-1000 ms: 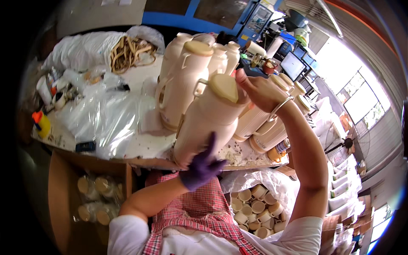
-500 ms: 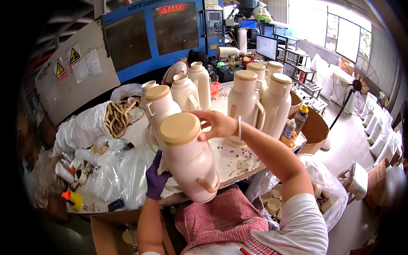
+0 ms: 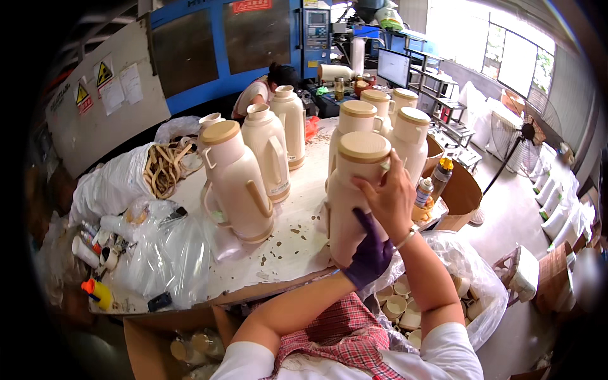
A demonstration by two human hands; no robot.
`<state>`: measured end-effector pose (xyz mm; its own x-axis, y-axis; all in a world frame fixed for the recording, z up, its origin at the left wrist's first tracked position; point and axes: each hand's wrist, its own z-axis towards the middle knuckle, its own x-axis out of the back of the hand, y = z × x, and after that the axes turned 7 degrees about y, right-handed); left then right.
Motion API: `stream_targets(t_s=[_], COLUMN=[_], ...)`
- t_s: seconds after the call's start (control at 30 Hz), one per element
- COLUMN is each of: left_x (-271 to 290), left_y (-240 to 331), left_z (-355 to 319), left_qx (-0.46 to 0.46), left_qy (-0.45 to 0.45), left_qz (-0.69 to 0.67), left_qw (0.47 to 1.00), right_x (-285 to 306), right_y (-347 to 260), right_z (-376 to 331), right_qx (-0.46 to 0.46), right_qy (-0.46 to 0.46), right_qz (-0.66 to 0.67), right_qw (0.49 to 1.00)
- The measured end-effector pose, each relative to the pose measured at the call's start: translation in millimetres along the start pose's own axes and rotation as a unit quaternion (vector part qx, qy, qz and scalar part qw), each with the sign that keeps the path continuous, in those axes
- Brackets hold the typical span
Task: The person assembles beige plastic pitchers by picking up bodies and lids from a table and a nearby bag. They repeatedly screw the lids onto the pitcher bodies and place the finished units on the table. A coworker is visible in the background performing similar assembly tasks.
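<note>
A tall cream plastic thermos jug (image 3: 353, 190) with a tan lid stands upright near the front edge of the worn white table (image 3: 291, 247). My left hand (image 3: 369, 253), in a purple glove, grips its lower body. My bare right hand (image 3: 387, 195), a bangle on the wrist, wraps around its upper side just under the lid. Several more cream jugs stand close: one with a tan lid (image 3: 237, 180) to the left, two lidless ones (image 3: 271, 149) behind it, and three lidded ones (image 3: 405, 136) behind the held jug.
Clear plastic bags (image 3: 158, 253) and a bag of tan handles (image 3: 166, 166) cover the table's left. A clear bag of cream cups (image 3: 405, 304) sits under my right arm, a spray can (image 3: 423, 192) at the right. Another person (image 3: 269, 85) bends by the blue machine (image 3: 221, 44).
The jug was held tilted and lifted off the table; now it stands upright on the table near the other lidded jugs. My view has swung round to the right.
</note>
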<state>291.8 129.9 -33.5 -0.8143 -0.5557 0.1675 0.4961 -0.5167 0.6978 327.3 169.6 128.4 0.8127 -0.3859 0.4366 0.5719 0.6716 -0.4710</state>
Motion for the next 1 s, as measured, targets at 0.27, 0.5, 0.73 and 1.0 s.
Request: stream_targets(t_s=[0.27, 0.5, 0.73, 1.0], left_x=[63, 313, 270, 133], left_y=[-41, -78, -81, -55], left_z=[9, 65, 45, 21], left_qx=[-0.046, 0.056, 0.322, 0.246], left_qy=[-0.098, 0.430, 0.290, 0.201], left_qz=[0.088, 0.436, 0.103, -0.011], left_qw=[0.990, 0.789, 0.895, 0.948], right_x=[-45, -124, -155, -83], right_y=[58, 81, 110, 172], right_z=[-55, -16, 13, -66], right_qx=[0.074, 0.040, -0.090, -0.064], right_qy=[-0.027, -0.028, -0.064, 0.197], right_qz=[0.012, 0.046, -0.027, 0.085], right_qw=[0.997, 0.998, 0.994, 0.975])
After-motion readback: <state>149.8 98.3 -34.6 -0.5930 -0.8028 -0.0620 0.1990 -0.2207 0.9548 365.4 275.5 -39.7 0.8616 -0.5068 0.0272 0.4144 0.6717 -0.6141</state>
